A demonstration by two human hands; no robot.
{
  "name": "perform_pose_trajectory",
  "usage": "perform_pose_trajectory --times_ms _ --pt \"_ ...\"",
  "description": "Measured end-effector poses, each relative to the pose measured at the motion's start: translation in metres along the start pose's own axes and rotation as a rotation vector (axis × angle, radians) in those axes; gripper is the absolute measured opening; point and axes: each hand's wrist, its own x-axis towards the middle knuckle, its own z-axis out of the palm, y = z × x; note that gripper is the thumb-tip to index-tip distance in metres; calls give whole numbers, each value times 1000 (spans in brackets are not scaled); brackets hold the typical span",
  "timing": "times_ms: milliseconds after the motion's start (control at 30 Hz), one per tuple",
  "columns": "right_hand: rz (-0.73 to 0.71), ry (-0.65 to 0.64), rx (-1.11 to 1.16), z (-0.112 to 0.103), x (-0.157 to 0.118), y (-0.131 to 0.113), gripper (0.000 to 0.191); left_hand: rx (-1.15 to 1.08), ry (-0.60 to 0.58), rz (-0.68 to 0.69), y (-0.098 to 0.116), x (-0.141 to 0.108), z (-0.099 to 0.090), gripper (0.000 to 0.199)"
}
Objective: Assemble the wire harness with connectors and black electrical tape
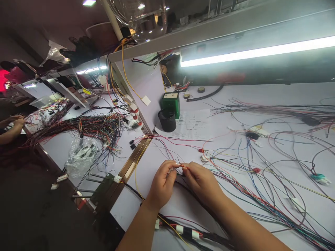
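Note:
My left hand [164,181] and my right hand [200,179] meet over the white table, fingertips almost touching. Both pinch thin wires [180,165], one of them reddish, whose ends show between the fingers. Below the hands a black-sleeved harness [187,230] with white tape bands runs toward the lower right. Loose red, blue and green wires [246,190] spread to the right of my right hand. A red connector [201,150] and a white connector [204,158] lie just beyond the hands.
A black cup [167,120] and a green box [171,101] stand on the table behind a printed sheet [195,122]. At left are a large wire bundle [96,127], a plastic bag [82,157] and a green board with metal rods [103,188]. Another person's hands show far left.

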Motion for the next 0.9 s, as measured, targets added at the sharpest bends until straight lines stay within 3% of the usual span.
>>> perform_pose_trajectory --times_ms 200,367,633,800,900 --pt "116 24 131 -1 3 4 32 -315 12 -289 1 1 1 24" --pt "129 -28 139 -1 6 6 31 -571 66 -369 3 4 4 21" --pt "61 -111 122 -2 5 1 24 -336 59 -362 3 2 2 27" --pt "43 -132 263 -5 4 -3 25 -347 151 -386 3 4 3 35" --pt "66 -135 322 -8 5 -4 28 -279 119 -365 4 5 1 32"
